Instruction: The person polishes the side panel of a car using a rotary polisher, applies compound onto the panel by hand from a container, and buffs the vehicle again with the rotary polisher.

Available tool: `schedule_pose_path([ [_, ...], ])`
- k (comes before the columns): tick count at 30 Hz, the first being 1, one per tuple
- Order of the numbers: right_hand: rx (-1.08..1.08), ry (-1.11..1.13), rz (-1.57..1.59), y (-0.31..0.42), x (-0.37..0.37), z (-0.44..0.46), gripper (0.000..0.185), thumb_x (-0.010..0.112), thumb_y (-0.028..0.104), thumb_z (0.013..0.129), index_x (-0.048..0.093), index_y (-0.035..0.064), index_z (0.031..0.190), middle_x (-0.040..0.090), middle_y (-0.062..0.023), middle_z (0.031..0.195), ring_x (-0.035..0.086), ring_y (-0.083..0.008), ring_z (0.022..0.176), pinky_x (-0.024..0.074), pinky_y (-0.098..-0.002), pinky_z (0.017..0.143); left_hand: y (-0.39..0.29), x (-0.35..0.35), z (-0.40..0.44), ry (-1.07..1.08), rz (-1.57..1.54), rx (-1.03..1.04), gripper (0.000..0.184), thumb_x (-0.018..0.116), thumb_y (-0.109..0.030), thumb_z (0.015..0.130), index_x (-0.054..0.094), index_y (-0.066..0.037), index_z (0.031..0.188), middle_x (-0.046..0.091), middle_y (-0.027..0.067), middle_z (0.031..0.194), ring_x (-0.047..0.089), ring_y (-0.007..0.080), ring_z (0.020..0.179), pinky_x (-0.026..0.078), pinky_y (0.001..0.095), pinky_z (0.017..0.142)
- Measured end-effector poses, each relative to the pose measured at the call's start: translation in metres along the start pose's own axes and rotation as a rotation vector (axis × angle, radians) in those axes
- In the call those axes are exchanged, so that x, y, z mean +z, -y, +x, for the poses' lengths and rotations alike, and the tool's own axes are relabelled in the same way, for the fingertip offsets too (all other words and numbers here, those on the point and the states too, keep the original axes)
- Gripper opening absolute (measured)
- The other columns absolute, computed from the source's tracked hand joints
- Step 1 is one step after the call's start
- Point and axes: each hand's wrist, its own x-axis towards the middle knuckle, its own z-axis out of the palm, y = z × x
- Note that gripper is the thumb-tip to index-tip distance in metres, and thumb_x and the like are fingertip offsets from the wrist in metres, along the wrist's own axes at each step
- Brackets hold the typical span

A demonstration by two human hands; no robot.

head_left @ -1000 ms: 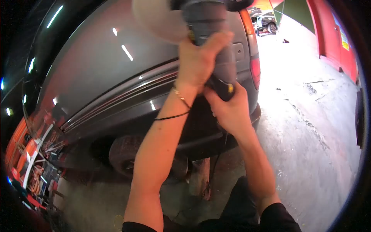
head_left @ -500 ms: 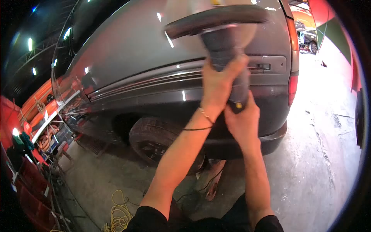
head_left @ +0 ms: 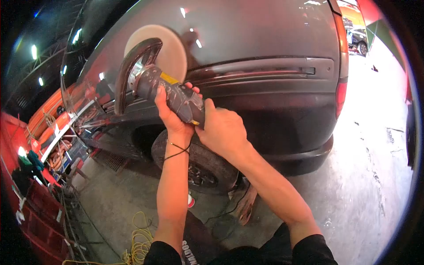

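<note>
A car polisher (head_left: pixel 174 95) with a dark loop handle and a round pale pad (head_left: pixel 170 48) is in both of my hands. The pad meets the dark grey side panel of the vehicle (head_left: pixel 251 37), left of the trim strip's end. My left hand (head_left: pixel 174 115) cups the polisher's body from below, thumb on one side and fingertips showing on the other. Around the rear end of the body my right hand (head_left: pixel 225 130) is closed. Below the tool is the vehicle's wheel (head_left: pixel 198 168), partly covered by my arms.
A coiled yellow cord (head_left: pixel 140 240) lies on the concrete floor at the lower left. Beside the wheel stands a piece of wood (head_left: pixel 245 205). Red shelving (head_left: pixel 44 225) runs along the left. Another car (head_left: pixel 357 42) is visible at the far right.
The polisher has swung left and down across the panel, and its body now slants to the upper left. Both hands moved with it and still hold it.
</note>
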Motion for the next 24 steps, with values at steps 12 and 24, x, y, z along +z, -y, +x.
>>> schedule_pose_path([
  [12,0.357,-0.21,0.12,-0.072,-0.043,-0.103,0.052,0.089,0.021,0.081,0.06,0.0011,0.119,0.076,-0.0268,0.103,0.077,-0.0457,0.095,0.0623,-0.0506,0.08,0.101,0.077,-0.067,0.212,0.217,-0.126,0.057,0.072,-0.047,0.1,0.064,0.003,0.124,0.074,0.0148,0.111,0.076,0.0298,0.095,0.063,0.0431,0.084],
  [24,0.543,-0.661,0.63,-0.115,-0.035,-0.185,0.027,0.084,0.008,0.092,0.061,-0.002,0.101,0.07,-0.0059,0.09,0.066,-0.0125,0.076,0.0521,-0.0312,0.063,0.155,0.136,-0.108,0.546,0.384,-0.054,0.098,0.099,-0.034,0.075,0.048,0.004,0.15,0.066,0.0145,0.134,0.064,0.0232,0.123,0.05,0.0395,0.11],
])
